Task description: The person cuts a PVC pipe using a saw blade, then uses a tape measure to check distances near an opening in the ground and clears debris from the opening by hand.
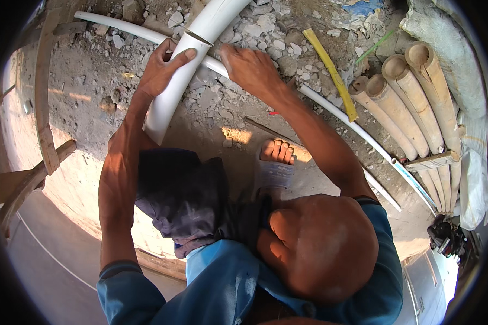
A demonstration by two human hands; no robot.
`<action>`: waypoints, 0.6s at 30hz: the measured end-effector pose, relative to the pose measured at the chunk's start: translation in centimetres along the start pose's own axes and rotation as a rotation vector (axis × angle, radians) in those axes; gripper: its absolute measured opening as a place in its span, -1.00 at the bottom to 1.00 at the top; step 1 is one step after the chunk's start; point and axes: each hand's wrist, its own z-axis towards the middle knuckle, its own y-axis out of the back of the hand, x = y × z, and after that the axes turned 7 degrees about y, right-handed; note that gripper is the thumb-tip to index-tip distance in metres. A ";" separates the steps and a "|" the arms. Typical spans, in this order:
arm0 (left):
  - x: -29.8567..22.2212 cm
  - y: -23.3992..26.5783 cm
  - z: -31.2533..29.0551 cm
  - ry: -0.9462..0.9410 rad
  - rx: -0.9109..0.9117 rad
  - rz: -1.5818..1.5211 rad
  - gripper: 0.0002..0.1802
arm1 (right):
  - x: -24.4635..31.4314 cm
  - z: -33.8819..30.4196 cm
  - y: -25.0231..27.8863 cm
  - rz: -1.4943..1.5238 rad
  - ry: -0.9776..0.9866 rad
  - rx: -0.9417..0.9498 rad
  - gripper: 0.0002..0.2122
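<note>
A thick white plastic pipe [171,103] slants across the rubble from the upper middle toward my left knee. Near its upper part a dark slit runs partway across it. My left hand [165,67] is wrapped round the pipe just below that slit, thumb on top. Close beside the pipe's right side, my right hand [249,66] is closed with fingers curled. Something small and greyish shows at its fingertips, too hidden to name. A thinner white pipe [122,25] passes beneath the thick one and runs on under my right hand.
Broken rubble [260,24] covers the ground ahead. Several bamboo poles [404,81] lie at the right beside a white sack [444,38]. A yellow strip [331,70] and a thin white pipe [358,127] lie nearer. My sandalled foot [276,162] is below; wooden boards [46,97] stand left.
</note>
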 end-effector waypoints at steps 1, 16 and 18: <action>-0.1 0.1 -0.1 0.004 0.008 -0.017 -0.41 | -0.2 0.1 -0.1 -0.002 0.006 0.002 -0.95; 0.9 1.0 -0.1 -0.030 -0.040 0.007 -0.32 | -1.3 -5.9 1.0 0.184 -0.045 0.002 -0.86; 0.8 0.5 -0.1 -0.018 -0.026 -0.003 -0.33 | -0.6 -5.6 1.5 0.171 -0.118 0.056 -0.89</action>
